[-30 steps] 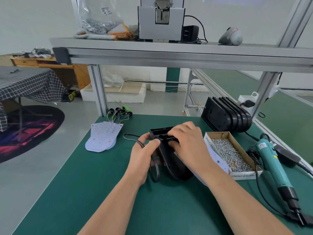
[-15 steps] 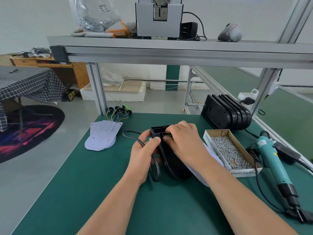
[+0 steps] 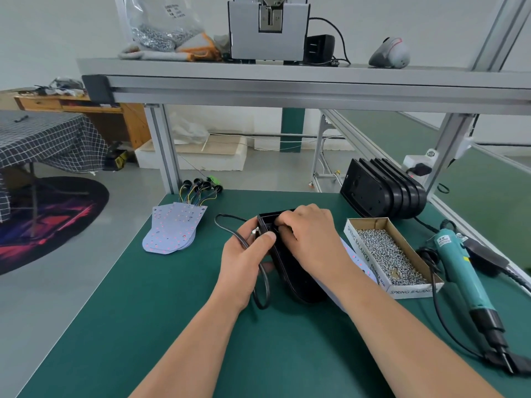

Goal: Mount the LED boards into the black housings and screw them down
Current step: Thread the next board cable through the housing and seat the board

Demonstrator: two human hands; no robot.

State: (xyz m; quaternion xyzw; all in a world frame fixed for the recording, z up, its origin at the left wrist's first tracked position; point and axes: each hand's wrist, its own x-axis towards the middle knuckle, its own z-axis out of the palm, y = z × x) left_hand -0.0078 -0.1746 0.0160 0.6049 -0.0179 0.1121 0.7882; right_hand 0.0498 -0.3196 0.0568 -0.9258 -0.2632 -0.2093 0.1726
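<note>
**A:** Straight to the black housing (image 3: 298,271), lying mid-bench on the green mat (image 3: 172,326), open side up. Gripped at its left wall by the left hand (image 3: 247,259), thumb down on the rim, with the cable (image 3: 263,294) looped past the palm.

**B:** Covered at the far end by the right hand (image 3: 313,239), fingers curled down inside. Impossible to tell the contents of that pinch.

**A:** Looks like rigid moulded plastic, light, probably slick outside. Best held by the walls, as here.

**B:** Different story for the LED board (image 3: 355,259) peeking out beside the right wrist, next to the screw box (image 3: 413,251). Thin and flat, likely easy to flex or scratch. Better taken by the edges, clear of the red dots.

**A:** Worth minding that cable too: limp, springy, liable to tug.
</note>
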